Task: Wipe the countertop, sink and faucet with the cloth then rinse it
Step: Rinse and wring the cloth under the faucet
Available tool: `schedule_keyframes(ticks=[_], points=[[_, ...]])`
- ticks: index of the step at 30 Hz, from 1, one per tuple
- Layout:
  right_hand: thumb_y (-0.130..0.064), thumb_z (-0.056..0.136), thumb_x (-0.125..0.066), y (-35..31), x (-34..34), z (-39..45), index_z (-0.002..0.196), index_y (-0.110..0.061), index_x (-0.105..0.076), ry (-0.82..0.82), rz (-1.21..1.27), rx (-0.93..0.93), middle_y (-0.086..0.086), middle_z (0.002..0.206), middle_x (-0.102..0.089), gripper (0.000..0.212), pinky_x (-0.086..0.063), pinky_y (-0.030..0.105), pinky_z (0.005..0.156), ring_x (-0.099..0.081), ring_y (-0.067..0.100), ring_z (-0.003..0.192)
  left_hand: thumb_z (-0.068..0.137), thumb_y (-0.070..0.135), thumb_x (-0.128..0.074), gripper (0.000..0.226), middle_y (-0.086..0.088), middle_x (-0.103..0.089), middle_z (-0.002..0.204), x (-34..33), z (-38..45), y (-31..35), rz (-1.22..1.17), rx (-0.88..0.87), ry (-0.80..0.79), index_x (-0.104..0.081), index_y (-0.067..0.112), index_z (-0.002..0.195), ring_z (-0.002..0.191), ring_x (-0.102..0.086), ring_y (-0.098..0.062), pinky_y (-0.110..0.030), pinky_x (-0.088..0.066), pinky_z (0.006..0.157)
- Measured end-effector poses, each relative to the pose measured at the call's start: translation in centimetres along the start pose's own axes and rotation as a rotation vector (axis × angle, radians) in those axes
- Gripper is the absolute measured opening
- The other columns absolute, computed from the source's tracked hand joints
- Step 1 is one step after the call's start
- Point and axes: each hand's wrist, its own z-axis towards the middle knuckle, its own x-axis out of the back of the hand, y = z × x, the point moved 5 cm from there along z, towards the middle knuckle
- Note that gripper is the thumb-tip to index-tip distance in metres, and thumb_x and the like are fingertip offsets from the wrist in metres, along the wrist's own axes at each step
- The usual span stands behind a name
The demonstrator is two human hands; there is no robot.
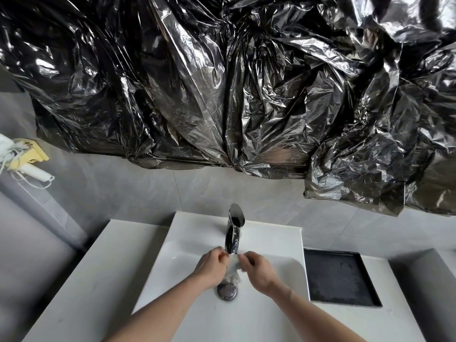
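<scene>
A white sink is set into a pale countertop. A chrome faucet stands at the back of the basin, its spout pointing toward me. Under the spout, my left hand and my right hand both pinch a small pale, wet-looking cloth between them. The cloth hangs over the chrome drain. I cannot tell whether water is running.
A black square recess sits in the countertop right of the sink. Crumpled black plastic sheeting covers the wall above. A white hair dryer in a yellow holder hangs on the left wall. Grey tile backs the counter.
</scene>
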Motion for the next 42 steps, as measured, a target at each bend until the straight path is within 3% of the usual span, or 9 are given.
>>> schedule_keyframes(ticks=[5, 9, 12, 16, 21, 25, 29, 35, 42], points=[[-0.004, 0.103, -0.055, 0.0, -0.6, 0.0, 0.107, -0.003, -0.062, -0.018, 0.428, -0.133, 0.006, 0.082, -0.072, 0.008, -0.046, 0.022, 0.054, -0.066, 0.014, 0.056, 0.083, 0.064, -0.06, 0.032, 0.008, -0.066, 0.101, -0.5, -0.5, -1.1, -0.011, -0.025, -0.15, -0.05, 0.039, 0.101, 0.09, -0.062, -0.016, -0.03, -0.048, 0.072], [-0.003, 0.094, -0.068, -0.6, -0.8, 0.0, 0.111, -0.007, -0.061, -0.021, 0.405, -0.126, 0.003, 0.089, -0.069, 0.019, -0.046, 0.018, 0.054, -0.064, 0.011, 0.063, 0.086, 0.043, -0.064, 0.01, 0.008, -0.073, 0.093, 0.2, -0.4, -1.7, -0.026, -0.065, -0.04, -0.062, 0.041, 0.095, 0.087, -0.068, -0.016, -0.032, -0.056, 0.077], [0.0, 0.091, -0.068, -1.0, -0.9, 0.1, 0.117, -0.007, -0.059, 0.023, 0.376, -0.131, 0.002, 0.1, -0.067, 0.029, -0.046, 0.013, 0.054, -0.062, 0.009, 0.067, 0.086, 0.027, -0.062, 0.014, 0.012, -0.074, 0.077, 0.6, -0.9, -1.0, -0.15, -0.088, -0.007, -0.067, 0.04, 0.088, 0.072, -0.066, -0.008, -0.026, -0.053, 0.072], [-0.001, 0.082, -0.057, -1.6, -2.0, 0.0, 0.098, -0.018, -0.063, -0.072, 0.209, -0.067, -0.002, 0.082, -0.064, 0.024, -0.043, 0.011, 0.057, -0.056, 0.002, 0.059, 0.09, 0.011, -0.056, 0.033, 0.015, -0.073, 0.074, 1.3, -0.9, -0.4, -0.272, -0.129, 0.032, -0.073, 0.035, 0.075, 0.074, -0.063, -0.003, -0.022, -0.047, 0.071], [-0.023, 0.084, -0.069, -0.9, -3.4, 0.0, 0.071, -0.035, -0.052, -0.106, -0.171, 0.036, -0.007, 0.092, -0.063, 0.025, -0.04, 0.014, 0.073, -0.058, 0.012, 0.09, 0.085, 0.017, -0.063, 0.017, -0.001, -0.08, 0.091, 1.6, -0.5, -0.9, -0.411, -0.143, -0.006, -0.079, 0.017, 0.084, 0.087, -0.069, -0.007, -0.033, -0.053, 0.09], [-0.034, 0.087, -0.067, -0.7, -2.8, 0.2, 0.076, -0.026, -0.054, -0.016, -0.112, -0.042, -0.008, 0.072, -0.062, 0.019, -0.039, 0.015, 0.058, -0.055, 0.009, 0.068, 0.087, 0.018, -0.07, 0.012, 0.015, -0.079, 0.09, 2.8, -0.7, -1.8, -0.425, -0.054, 0.145, -0.079, 0.026, 0.085, 0.089, -0.071, -0.001, -0.021, -0.052, 0.084], [-0.018, 0.089, -0.062, -1.1, -1.9, 0.4, 0.086, -0.016, -0.058, 0.061, 0.099, -0.077, -0.005, 0.07, -0.067, 0.005, -0.045, 0.02, 0.057, -0.054, 0.005, 0.057, 0.088, 0.035, -0.067, 0.015, 0.008, -0.071, 0.078, 3.8, -0.8, -4.1, -0.229, 0.034, 0.261, -0.069, 0.022, 0.081, 0.081, -0.066, -0.017, -0.034, -0.053, 0.077], [-0.004, 0.09, -0.054, -3.4, -2.3, 0.5, 0.062, -0.017, -0.058, -0.067, 0.222, -0.107, -0.007, 0.057, -0.056, 0.031, -0.041, 0.018, 0.055, -0.048, 0.007, 0.054, 0.095, 0.025, -0.062, 0.02, 0.0, -0.046, 0.124, 2.3, -0.5, -5.9, -0.02, 0.088, 0.212, -0.048, 0.026, 0.108, 0.113, -0.06, -0.024, -0.031, -0.046, 0.089], [-0.023, 0.099, -0.056, -3.1, -2.9, -0.3, 0.093, -0.012, -0.06, -0.126, 0.519, -0.188, 0.02, 0.082, -0.063, 0.013, -0.053, 0.041, 0.07, -0.063, 0.027, 0.076, 0.082, 0.023, -0.066, 0.078, 0.013, -0.028, 0.152, -0.7, -1.4, -4.4, -0.029, -0.044, 0.132, -0.025, 0.031, 0.148, 0.137, -0.041, -0.015, -0.027, -0.042, 0.108]])
